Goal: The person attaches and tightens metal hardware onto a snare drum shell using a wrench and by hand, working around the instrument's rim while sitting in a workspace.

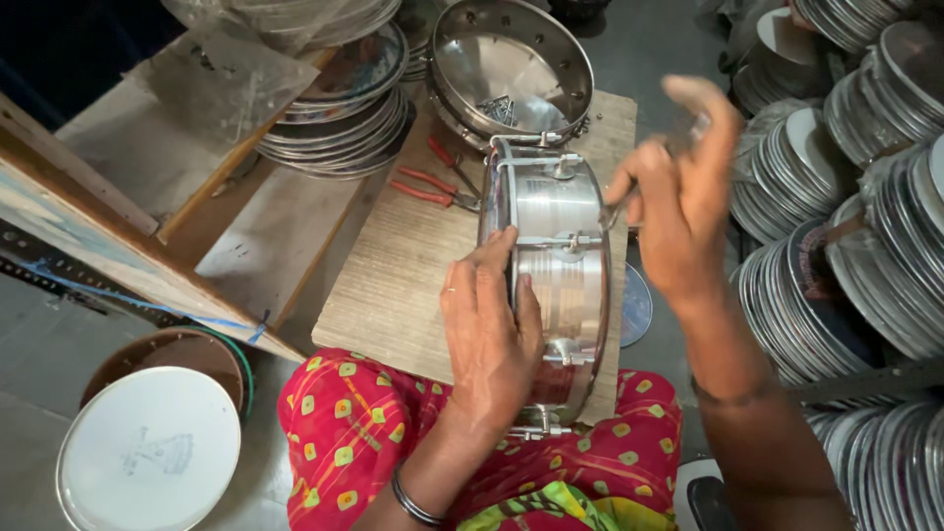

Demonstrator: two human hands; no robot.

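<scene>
- So the steel drum shell point(551, 265) is standing on its edge on the wooden board point(393, 285), its near end over the person's lap, the heads facing left and right. Its round axis runs sideways across the board, and the rim's long sweep runs away from the person toward the far edge.
- Left hand point(489, 334) is flat on the drum's left rim, fingers spread and curled over the edge, pressing it steady. Not pinching anything, just clamping the shell upright.
- Right hand point(678, 197) is just right of the drum's top, fingers pressed together around a small metal tool point(612, 211), looks like a key or driver on a tension rod point(551, 241). It's motion-blurred, so I can't tell exactly what the tool is.
- If you ask me, the trick here is keeping the left palm heavy so the shell doesn't roll, keeping the tool square on the rod head, and rotating the drum for each lug instead of reaching round.
- Just past the drum on the board: red-handled pliers point(428, 187), and beyond them a shallow steel hoop point(511, 64) with holes along its rim.
- Left of the drum, off the board, a stack of steel plates point(339, 128); right of the drum, more plate stacks point(855, 197). A white drum head point(147, 452) lies on the floor, well left of the drum.
</scene>
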